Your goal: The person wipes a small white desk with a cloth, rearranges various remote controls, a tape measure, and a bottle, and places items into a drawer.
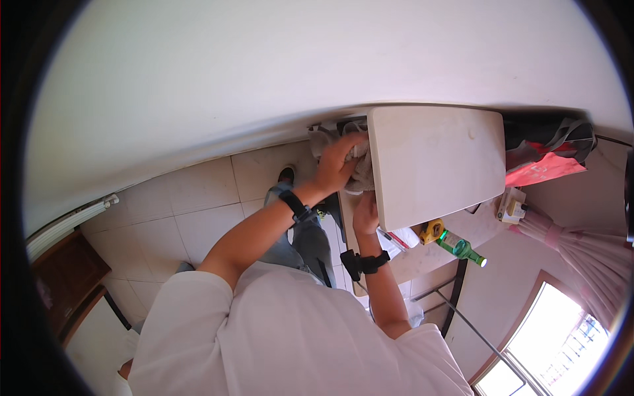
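Note:
My left hand (pixel 335 166) is on a bunched grey cloth (pixel 360 177), its fingers curled into the folds. The cloth lies along the left edge of a cream-white panel (pixel 436 165) with rounded corners. Just below the cloth, my right hand (pixel 365 214) is at the panel's lower left corner. Its fingertips are hidden there, so I cannot tell whether they grip the cloth or the panel. Each wrist has a black strap with a small black device on it.
A green bottle (pixel 462 248) lies beside a yellow tape measure (pixel 432 231) on the light tabletop (pixel 422 261). A black and red bag (pixel 548 158) stands right of the panel. Further right are a white socket box (pixel 512 206) and a pink curtain (pixel 568 244). A wall runs along the far side.

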A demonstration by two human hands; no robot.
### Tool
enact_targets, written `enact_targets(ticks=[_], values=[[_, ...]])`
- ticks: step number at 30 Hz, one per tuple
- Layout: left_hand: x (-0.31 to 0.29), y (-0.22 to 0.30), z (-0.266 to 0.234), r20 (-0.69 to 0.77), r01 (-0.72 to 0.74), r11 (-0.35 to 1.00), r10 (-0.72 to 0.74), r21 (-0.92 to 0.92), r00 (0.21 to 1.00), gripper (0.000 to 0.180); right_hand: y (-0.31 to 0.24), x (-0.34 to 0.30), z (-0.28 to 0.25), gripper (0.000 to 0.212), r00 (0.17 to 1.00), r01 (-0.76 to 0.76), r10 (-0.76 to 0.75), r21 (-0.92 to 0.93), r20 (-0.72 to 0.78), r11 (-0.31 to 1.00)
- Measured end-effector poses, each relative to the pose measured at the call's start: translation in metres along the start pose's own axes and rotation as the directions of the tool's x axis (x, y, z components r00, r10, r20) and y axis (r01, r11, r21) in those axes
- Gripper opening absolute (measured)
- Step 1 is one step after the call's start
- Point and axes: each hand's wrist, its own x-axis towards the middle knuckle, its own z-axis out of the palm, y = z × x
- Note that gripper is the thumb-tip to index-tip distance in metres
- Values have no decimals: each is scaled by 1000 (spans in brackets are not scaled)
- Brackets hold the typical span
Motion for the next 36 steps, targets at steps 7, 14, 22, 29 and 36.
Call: enact_targets(ticks=[7,14,22,29,36], values=[[5,-47,-16,63,232,972,-233,24,970,41,-2,15,-2,51,940,212,-10,-562,340,800],[-3,-93,-34,-8,153,961,-156,232,988,40,1,16,47,48,953,-57,132,-268,272,962],[-20,-8,-15,-112,226,963,-211,147,971,45,10,38,5,29,965,-33,140,-424,224,905],[-13,-38,3,-54,14,997,-10,78,998,51,4,44,-6,24,967,197,-68,-550,246,812],[-21,-71,-14,-40,278,931,-277,235,960,35,-22,58,6,27,909,205,182,-781,376,590]])
